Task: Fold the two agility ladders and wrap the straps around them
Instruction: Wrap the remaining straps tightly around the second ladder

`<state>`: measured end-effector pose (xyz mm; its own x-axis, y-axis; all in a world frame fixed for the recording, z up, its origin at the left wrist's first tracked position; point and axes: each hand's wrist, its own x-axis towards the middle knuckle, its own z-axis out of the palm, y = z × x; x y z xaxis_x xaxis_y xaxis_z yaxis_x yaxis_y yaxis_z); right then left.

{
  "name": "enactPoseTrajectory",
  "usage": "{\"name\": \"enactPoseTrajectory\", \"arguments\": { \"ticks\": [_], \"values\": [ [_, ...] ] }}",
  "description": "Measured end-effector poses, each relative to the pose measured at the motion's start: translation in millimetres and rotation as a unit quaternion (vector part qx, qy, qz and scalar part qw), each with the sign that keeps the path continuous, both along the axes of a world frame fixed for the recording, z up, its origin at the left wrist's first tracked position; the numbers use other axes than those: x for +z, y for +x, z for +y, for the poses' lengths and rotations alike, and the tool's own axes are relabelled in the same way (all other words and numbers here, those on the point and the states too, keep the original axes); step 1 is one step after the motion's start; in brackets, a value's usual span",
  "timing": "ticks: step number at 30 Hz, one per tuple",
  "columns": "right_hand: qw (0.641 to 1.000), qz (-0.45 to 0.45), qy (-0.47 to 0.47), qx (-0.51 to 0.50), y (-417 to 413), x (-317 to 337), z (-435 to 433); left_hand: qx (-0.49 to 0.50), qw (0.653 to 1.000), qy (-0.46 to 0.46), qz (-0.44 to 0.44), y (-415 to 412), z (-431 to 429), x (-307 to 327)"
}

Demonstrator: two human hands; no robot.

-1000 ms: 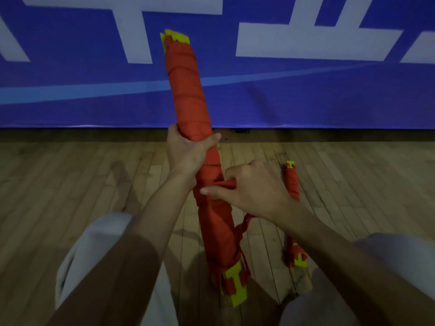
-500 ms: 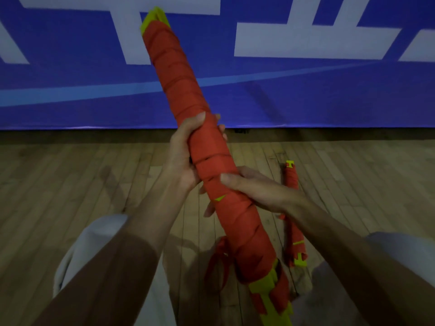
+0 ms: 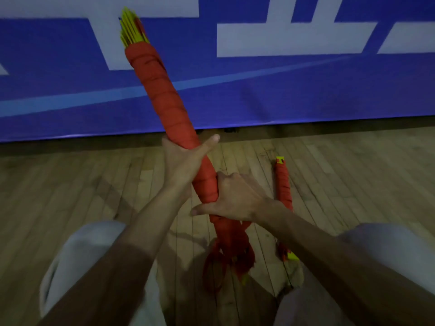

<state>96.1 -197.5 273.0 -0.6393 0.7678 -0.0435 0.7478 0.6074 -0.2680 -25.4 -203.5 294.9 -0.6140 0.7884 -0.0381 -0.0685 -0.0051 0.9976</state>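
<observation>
Red-wrapped ladder (image 3: 169, 107) tilted toward 11 o'clock, yellow ends fanned at top; gripped mid-length by left hand (image 3: 186, 161), thumb across, and lower by right hand (image 3: 237, 198), fingers curled round. Loose strap (image 3: 213, 267) dangling at 6. Wooden floor (image 3: 70, 184) open at 9; blue banner (image 3: 282, 95) behind. Second ladder (image 3: 283, 184) lying at 3, near right wrist.

Tally: 2 wrapped bundles, 2 hands.
1 held ladder (image 3: 164, 102), 1 floor ladder (image 3: 283, 184); L hand (image 3: 181, 163), R hand (image 3: 237, 198); 1 blue banner (image 3: 282, 90); 2 knees (image 3: 82, 250).
</observation>
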Motion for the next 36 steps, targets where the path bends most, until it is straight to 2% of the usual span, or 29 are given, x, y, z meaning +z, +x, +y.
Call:
{"name": "enactPoseTrajectory", "arguments": {
  "ticks": [2, 6, 8, 10, 12, 15, 17, 19, 21, 23, 26, 28, 30, 31, 34, 36],
  "values": [
    [0.999, 0.034, 0.019, 0.025, 0, 7, -5, 0.009, 0.999, -0.015, -0.035, -10, 3, 0],
    [0.992, 0.049, 0.072, 0.087, 1, 17, -5, -0.015, 0.993, -0.046, -0.109, -25, 0, 5],
    [0.991, 0.085, 0.04, 0.092, 5, 23, 0, -0.047, 0.985, -0.031, -0.161, -30, -5, 16],
    [0.983, 0.154, -0.05, 0.088, 10, 30, 3, -0.11, 0.964, 0.002, -0.241, -35, -9, 26],
    [0.94, 0.254, -0.21, 0.089, 10, 33, 1, -0.177, 0.933, 0.061, -0.307, -36, -12, 31],
    [0.833, 0.332, -0.434, 0.091, 4, 32, -4, -0.236, 0.87, 0.182, -0.393, -35, -15, 27],
    [0.778, 0.341, -0.516, 0.111, 1, 29, -5, -0.248, 0.846, 0.221, -0.417, -33, -15, 24],
    [0.755, 0.35, -0.544, 0.106, 0, 29, -5, -0.24, 0.843, 0.232, -0.422, -33, -15, 24],
    [0.776, 0.352, -0.516, 0.085, 1, 32, -5, -0.24, 0.848, 0.225, -0.416, -32, -15, 25],
    [0.823, 0.341, -0.45, 0.066, 2, 36, -4, -0.22, 0.881, 0.181, -0.378, -30, -14, 30],
    [0.902, 0.299, -0.312, 0.011, 0, 35, -3, -0.111, 0.958, 0.073, -0.256, -28, -5, 32],
    [0.943, 0.274, -0.185, -0.036, -3, 25, 0, -0.032, 0.992, 0.023, -0.119, -25, 3, 26],
    [0.97, 0.222, -0.078, -0.065, -6, 15, 2, -0.015, 1.0, -0.02, 0.002, -17, 3, 21],
    [0.981, 0.181, -0.033, -0.069, -6, 11, 2, -0.023, 0.999, -0.032, 0.023, -13, 2, 17],
    [0.994, 0.061, 0.081, -0.043, -4, 6, 1, 0.002, 1.0, -0.024, -0.006, -6, 0, 10],
    [0.993, 0.024, 0.118, -0.021, -2, 9, 0, 0.044, 0.999, -0.012, -0.025, -4, -2, 10]
  ]
}}
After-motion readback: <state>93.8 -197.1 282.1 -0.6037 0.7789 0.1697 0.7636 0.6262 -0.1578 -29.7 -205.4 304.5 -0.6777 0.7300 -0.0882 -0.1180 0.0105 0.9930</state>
